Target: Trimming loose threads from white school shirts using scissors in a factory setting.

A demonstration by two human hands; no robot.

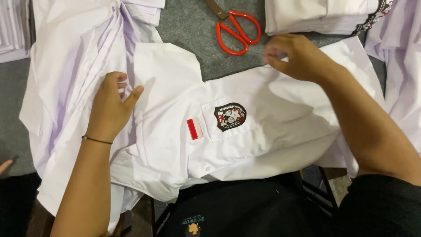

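A: What was being handled, and where was it lying?

B: A white short-sleeved cotton shirt (245,131) with a dark shield-shaped badge (230,116) and a small red-and-white patch (195,128) was spread across the middle of the frame on the grey felt-covered tabletop (188,26). It seemed to be in the course of being smoothed or folded.

A: How were the hands placed?

B: The left hand (109,107) was pressed on the shirt at centre left, fingers curled and thumb out, nothing clamped in it. The right hand (298,56) was closed at the upper right, fabric at the shirt's far edge apparently pinched; the blur left this uncertain.

A: What would a next move have called for?

B: Probably the cloth being held flat at the left while the far edge was drawn over.

A: And the room?

B: Little was left. Red-handled scissors (237,28) lay just above, a folded white stack (320,15) at upper right, and loose white garments (66,66) crowded the left. The near edge overhung the tabletop.
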